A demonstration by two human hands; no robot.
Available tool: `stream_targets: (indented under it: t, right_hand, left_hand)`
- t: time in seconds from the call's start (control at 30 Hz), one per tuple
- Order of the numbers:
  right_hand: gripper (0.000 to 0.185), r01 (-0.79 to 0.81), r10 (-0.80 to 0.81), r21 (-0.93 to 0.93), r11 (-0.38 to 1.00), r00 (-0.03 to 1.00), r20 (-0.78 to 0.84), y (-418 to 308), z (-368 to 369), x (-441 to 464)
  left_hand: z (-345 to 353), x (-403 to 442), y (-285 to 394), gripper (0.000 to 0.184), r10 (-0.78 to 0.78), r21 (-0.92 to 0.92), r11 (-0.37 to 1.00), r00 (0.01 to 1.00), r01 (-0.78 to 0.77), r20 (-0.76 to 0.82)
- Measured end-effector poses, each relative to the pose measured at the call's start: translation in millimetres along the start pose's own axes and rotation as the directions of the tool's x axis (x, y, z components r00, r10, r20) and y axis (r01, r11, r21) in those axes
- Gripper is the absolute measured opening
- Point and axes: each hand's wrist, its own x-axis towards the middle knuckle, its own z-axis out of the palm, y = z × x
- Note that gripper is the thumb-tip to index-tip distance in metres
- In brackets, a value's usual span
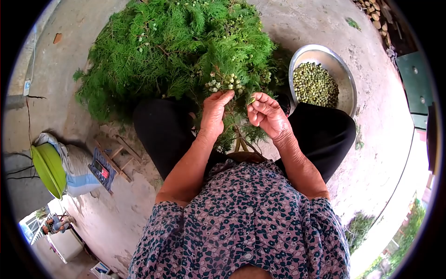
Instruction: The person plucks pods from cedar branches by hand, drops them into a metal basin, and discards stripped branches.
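A large heap of green conifer branches (pixel 176 51) lies in front of my knees. My left hand (pixel 215 109) is closed on a sprig just below a cluster of pale green cones (pixel 227 83). Close to its right, my right hand (pixel 268 114) pinches a small green cone between thumb and fingertips, with the other fingers curled. Beyond my right knee stands a metal bowl (pixel 346 88) partly filled with loose green cones (pixel 316 85).
A small wooden stool (pixel 116 160), a lime green basin (pixel 49 169) and a pale sack (pixel 79 169) are at the left. Chopped logs (pixel 374 16) are stacked at the top right. A green panel (pixel 413 79) stands at the right edge. Another person (pixel 58 224) is at the lower left.
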Motion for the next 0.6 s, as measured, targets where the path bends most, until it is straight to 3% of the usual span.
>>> stream_targets:
  t: [0.07,0.13,0.17,0.27,0.3,0.37,0.5,0.57,0.6]
  right_hand:
    - [0.012,-0.037,0.042,-0.094,0.995,0.998,0.054,-1,3,-1]
    - [0.013,-0.054,0.065,-0.311,0.949,0.998,0.026,0,4,0]
    - [0.013,-0.049,0.052,-0.405,0.913,0.999,-0.004,0,7,0]
    - [0.013,-0.051,0.04,-0.494,0.868,0.999,-0.033,1,7,2]
    - [0.013,-0.051,0.041,-0.493,0.868,0.999,-0.033,1,7,2]
    - [0.014,-0.047,0.02,-0.563,0.825,0.998,-0.054,2,8,4]
    - [0.015,-0.066,0.033,-0.527,0.847,0.997,-0.072,4,7,5]
    - [0.012,-0.045,0.005,-0.358,0.932,0.994,-0.111,4,3,5]
    - [0.012,-0.044,0.005,-0.358,0.933,0.994,-0.111,3,2,4]
  left_hand:
    - [-3,3,-1,0.012,-0.036,-0.002,0.999,0.999,0.037,0.016]
    - [-12,9,-4,0.026,0.013,-0.004,1.0,0.969,-0.013,0.248]
    - [-10,8,-2,0.028,-0.01,-0.03,0.999,0.957,0.019,0.289]
    - [0,-2,7,0.027,-0.048,-0.008,0.999,0.972,0.051,0.231]
    - [-1,-1,4,0.018,0.031,0.045,0.998,0.97,-0.043,0.241]
    - [0,-2,2,0.018,0.027,0.066,0.997,0.975,-0.043,0.222]
    - [-4,3,-3,0.019,0.029,0.068,0.997,0.98,-0.043,0.195]
    - [-5,3,-3,0.02,0.02,0.06,0.998,0.978,-0.033,0.208]
    - [-3,2,-3,0.017,0.054,0.025,0.998,0.983,-0.059,0.178]
